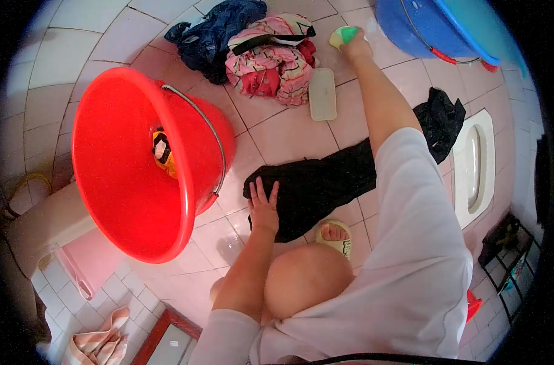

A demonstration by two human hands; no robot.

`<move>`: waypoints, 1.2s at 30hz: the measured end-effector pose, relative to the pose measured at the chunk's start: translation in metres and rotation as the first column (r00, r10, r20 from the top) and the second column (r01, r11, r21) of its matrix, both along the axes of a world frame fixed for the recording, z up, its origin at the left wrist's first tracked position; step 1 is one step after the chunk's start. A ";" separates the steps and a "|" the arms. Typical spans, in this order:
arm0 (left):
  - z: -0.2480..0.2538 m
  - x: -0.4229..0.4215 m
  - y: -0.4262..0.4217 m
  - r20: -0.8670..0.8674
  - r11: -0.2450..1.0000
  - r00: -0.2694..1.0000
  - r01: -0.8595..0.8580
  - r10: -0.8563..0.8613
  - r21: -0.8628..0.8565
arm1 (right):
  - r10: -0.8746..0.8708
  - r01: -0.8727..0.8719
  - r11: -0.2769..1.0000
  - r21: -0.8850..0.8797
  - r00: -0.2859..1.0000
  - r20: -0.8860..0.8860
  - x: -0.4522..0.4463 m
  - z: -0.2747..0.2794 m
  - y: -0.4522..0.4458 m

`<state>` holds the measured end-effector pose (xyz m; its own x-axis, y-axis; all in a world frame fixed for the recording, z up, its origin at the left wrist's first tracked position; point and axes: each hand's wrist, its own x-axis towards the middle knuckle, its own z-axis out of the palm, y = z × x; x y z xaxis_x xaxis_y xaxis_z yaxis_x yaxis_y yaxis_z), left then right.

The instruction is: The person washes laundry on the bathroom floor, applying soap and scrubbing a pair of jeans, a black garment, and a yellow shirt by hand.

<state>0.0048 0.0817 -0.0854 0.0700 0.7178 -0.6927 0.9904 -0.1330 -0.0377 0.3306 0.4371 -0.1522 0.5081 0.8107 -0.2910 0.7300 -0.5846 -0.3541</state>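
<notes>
Pink tiles point(283, 137) floor the room around a glossy red plastic bucket point(119, 204). Right of that bucket lies a long black cloth point(344, 176), matte and wrinkled, bunched at the end farthest from it. The left hand point(264, 212) rests spread-fingered on the cloth's bucket-side end; the right hand point(357, 47), well beyond the bucket, grips a small green-and-cream object point(344, 35).

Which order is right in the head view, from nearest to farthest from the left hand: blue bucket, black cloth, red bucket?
1. Black cloth, under the left hand.
2. Red bucket, on the left side.
3. Blue bucket, at top right.
</notes>
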 end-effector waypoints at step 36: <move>0.018 -0.024 -0.059 0.276 0.888 0.892 -0.417 0.359 0.193 | 0.440 -0.462 0.838 0.290 0.887 0.143 -0.156 0.020 -0.371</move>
<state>-0.0194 0.0231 -0.0678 -0.1148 0.8614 -0.4947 0.9453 0.2478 0.2122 0.1744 0.0660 -0.1326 0.0736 0.9968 0.0322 0.9146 -0.0546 -0.4007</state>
